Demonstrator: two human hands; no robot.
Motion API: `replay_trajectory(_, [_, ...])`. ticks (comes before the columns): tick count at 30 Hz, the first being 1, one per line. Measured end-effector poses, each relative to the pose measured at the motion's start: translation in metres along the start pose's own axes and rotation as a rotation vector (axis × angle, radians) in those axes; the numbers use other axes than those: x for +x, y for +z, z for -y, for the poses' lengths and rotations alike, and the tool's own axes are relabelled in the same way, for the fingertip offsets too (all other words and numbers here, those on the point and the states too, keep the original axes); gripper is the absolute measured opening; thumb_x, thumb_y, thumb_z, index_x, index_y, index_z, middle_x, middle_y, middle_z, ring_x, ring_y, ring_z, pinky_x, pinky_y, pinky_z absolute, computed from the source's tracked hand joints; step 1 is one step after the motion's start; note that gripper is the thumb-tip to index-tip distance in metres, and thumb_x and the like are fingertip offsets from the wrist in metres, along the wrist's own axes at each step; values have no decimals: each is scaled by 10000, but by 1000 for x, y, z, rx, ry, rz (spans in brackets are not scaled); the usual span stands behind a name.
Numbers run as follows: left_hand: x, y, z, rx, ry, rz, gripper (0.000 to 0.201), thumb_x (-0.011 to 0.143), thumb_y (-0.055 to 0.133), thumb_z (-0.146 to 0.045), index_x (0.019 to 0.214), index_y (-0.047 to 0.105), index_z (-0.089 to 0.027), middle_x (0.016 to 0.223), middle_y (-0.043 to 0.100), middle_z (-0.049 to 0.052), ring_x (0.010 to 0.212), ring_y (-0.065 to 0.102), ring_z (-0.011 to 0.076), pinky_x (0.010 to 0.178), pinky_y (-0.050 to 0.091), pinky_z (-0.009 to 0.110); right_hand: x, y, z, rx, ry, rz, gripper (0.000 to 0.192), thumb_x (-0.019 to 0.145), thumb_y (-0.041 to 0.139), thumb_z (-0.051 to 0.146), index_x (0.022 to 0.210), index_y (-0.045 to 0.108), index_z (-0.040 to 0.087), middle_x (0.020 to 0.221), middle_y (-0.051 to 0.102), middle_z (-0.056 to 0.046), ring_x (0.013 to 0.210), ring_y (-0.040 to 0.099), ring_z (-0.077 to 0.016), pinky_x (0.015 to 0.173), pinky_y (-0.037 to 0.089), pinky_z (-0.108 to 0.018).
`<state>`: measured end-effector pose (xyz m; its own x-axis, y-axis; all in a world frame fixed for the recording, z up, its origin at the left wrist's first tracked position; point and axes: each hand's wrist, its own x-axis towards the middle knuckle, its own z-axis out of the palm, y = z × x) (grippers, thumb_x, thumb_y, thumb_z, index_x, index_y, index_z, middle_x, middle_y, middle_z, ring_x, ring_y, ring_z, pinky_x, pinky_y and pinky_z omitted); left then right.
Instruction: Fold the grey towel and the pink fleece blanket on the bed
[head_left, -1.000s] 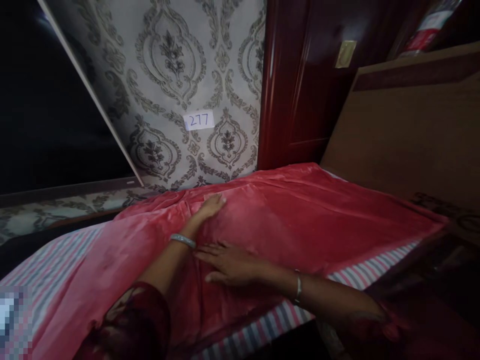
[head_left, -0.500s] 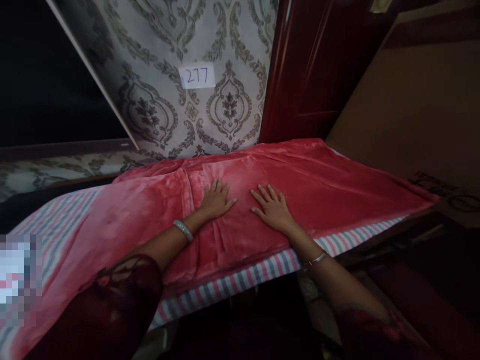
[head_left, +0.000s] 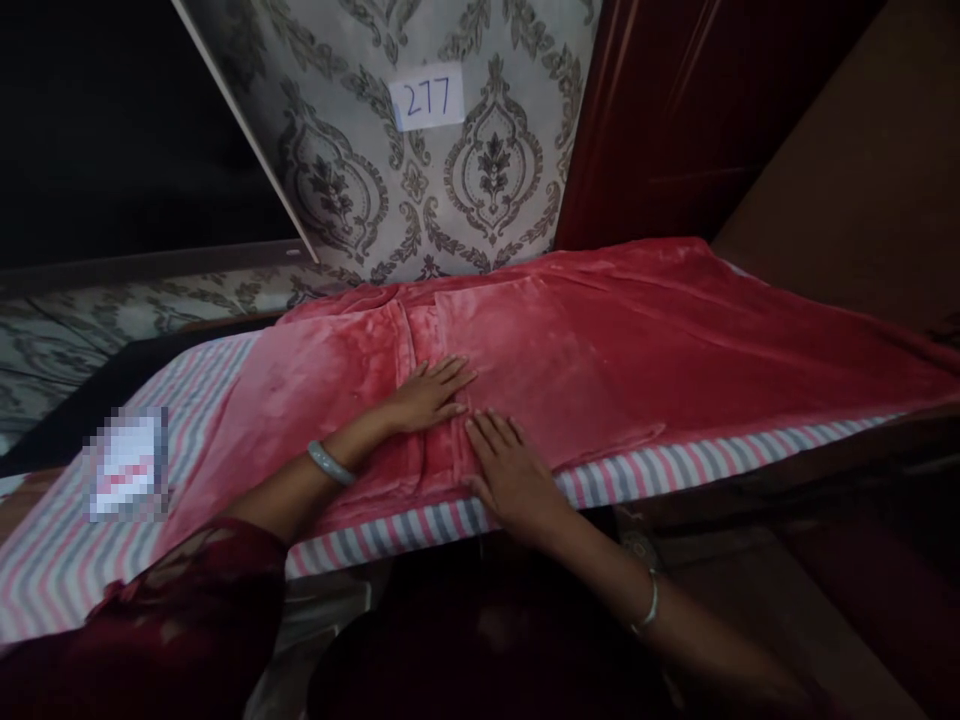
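Note:
A red velvety cloth (head_left: 600,340) lies spread across a pink, grey and white striped sheet (head_left: 660,468) on a table. My left hand (head_left: 426,393) rests flat on the cloth beside a lengthwise fold, fingers spread. My right hand (head_left: 508,474) lies flat just below and to the right of it, at the cloth's near edge, palm down over the hem and the stripes. Neither hand grips anything. Each wrist wears a bangle.
A patterned wallpaper wall carries a paper label reading 277 (head_left: 427,97). A dark red door (head_left: 675,110) stands at the back right, a brown panel (head_left: 862,180) at the right. A blurred-out patch (head_left: 127,462) lies on the sheet at the left.
My right hand slid back from the middle of the cloth to its near edge, close under my left hand. The view shifted, so the table appears further right and higher.

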<state>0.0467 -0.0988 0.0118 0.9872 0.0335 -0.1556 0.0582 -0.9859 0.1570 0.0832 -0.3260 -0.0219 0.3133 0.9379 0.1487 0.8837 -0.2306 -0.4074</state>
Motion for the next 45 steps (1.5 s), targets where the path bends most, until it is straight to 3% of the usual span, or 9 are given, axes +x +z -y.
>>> replay_trajectory(4, [-24, -6, -6, 4, 85, -89, 524, 970, 457, -209, 1493, 474, -237, 1626, 357, 87, 1528, 250, 267, 1239, 207, 516, -17, -17, -10, 225, -115, -125, 502, 1012, 437, 382, 1477, 518, 213, 1464, 554, -127, 1383, 482, -274, 1155, 388, -517])
replay_trajectory(8, [-42, -2, -24, 45, 292, -157, 442, 991, 396, -146, 1371, 596, -253, 1511, 524, 78, 1448, 412, 231, 1206, 317, 463, -35, -46, -70, 171, 51, -487, 429, 1003, 450, 402, 1342, 638, 219, 1342, 649, -109, 1333, 531, -282, 1125, 422, -532])
replay_trajectory(11, [-46, 2, -29, 98, 401, -151, 438, 984, 392, -110, 1332, 612, -259, 1441, 590, 75, 1381, 498, 203, 1164, 385, 419, -54, -54, -118, 48, 202, -639, 441, 979, 458, 410, 1317, 650, 202, 1350, 640, -121, 1361, 497, -298, 1146, 378, -575])
replay_trajectory(15, [-42, 10, -19, 168, 463, -232, 454, 967, 375, -79, 1317, 624, -225, 1422, 604, 109, 1337, 547, 213, 1116, 446, 410, -81, -49, -151, 117, 287, -569, 532, 929, 414, 301, 1437, 547, 225, 1428, 588, -102, 1333, 535, -252, 1121, 427, -515])
replay_trajectory(20, [-33, 31, -4, 192, 483, -337, 456, 951, 383, -76, 1281, 662, -218, 1391, 631, 113, 1312, 577, 236, 1072, 503, 435, -87, -42, -154, 221, 344, -545, 653, 839, 514, 304, 1481, 497, 186, 1471, 548, -122, 1343, 531, -270, 1119, 431, -491])
replay_trajectory(29, [-35, 35, -10, 135, 475, -358, 411, 957, 393, -101, 1250, 667, -190, 1352, 657, 119, 1297, 590, 254, 1083, 507, 457, -74, -37, -160, 232, 327, -689, 551, 782, 465, 217, 1286, 689, 220, 1304, 682, -81, 1241, 619, -232, 1085, 475, -453])
replay_trajectory(34, [-39, 26, -29, 0, 418, -350, 308, 908, 481, -81, 1094, 708, -174, 1212, 724, 120, 1191, 661, 238, 1022, 549, 379, -78, -21, -160, 199, 350, -803, 418, 841, 450, 245, 1115, 765, 245, 1173, 739, -69, 1138, 677, -234, 1020, 534, -439])
replay_trajectory(39, [-62, 6, -31, -154, 329, -350, 399, 929, 487, -135, 1286, 638, -230, 1368, 646, 90, 1303, 577, 191, 1115, 473, 391, -82, -10, -174, 175, 342, -792, 385, 865, 470, 312, 1119, 758, 283, 1168, 740, -56, 1096, 692, -269, 982, 560, -471])
replay_trajectory(45, [-82, -13, 39, -73, -156, -422, 498, 962, 415, -277, 1431, 544, -169, 1485, 542, 145, 1394, 488, 269, 1188, 376, 485, -79, -36, -164, 77, 218, -789, 397, 917, 468, 386, 1238, 697, 339, 1267, 686, -70, 1168, 635, -331, 1015, 514, -585])
